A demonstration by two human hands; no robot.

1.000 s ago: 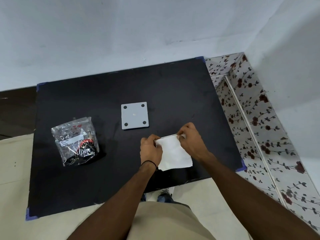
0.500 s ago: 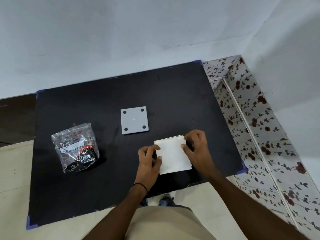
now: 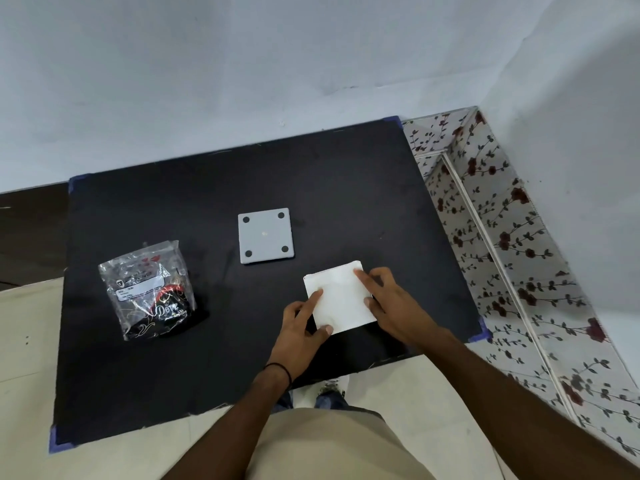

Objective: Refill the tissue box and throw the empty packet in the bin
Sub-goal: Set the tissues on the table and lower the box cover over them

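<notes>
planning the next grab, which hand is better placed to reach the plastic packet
Left. The left hand is on the side nearer the plastic packet; the right hand sits beyond the white tissue stack.

A square, matte black worktop (image 3: 214,358) stands against a plain pale blue-grey painted wall (image 3: 242,71), with blue tape at the worktop's corners (image 3: 479,332). To the right of the worktop a second pale wall (image 3: 581,133) meets the first in a corner. Below that corner runs a white surface patterned with dark red flowers and vines (image 3: 512,258). Cream floor tiles (image 3: 24,341) lie left of the worktop, and a dark brown strip (image 3: 27,230) sits beyond them along the wall.
</notes>
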